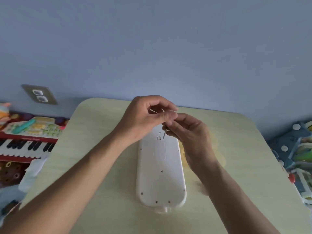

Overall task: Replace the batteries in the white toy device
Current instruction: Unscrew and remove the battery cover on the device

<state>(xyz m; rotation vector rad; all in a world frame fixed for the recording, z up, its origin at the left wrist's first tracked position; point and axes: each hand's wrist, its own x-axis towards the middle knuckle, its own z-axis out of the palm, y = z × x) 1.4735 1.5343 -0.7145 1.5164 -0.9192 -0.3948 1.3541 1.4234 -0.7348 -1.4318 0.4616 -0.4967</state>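
Observation:
The white toy device (161,176) lies face down and lengthwise on the pale table (101,166), its back panel with several screw holes facing up. A closed battery cover (159,150) with a small screw tab (158,138) sits in the upper half of the back. My left hand (148,115) and my right hand (190,134) meet above the far end of the device. Both pinch a thin metal tool, probably a small screwdriver (164,134), whose tip points down just right of the screw tab. No batteries are visible.
A yellowish translucent object (217,159) lies on the table right of the device, partly behind my right wrist. A toy piano (25,146) and other toys stand left of the table. Patterned foam mats (295,154) lie to the right. A wall outlet (39,95) is behind.

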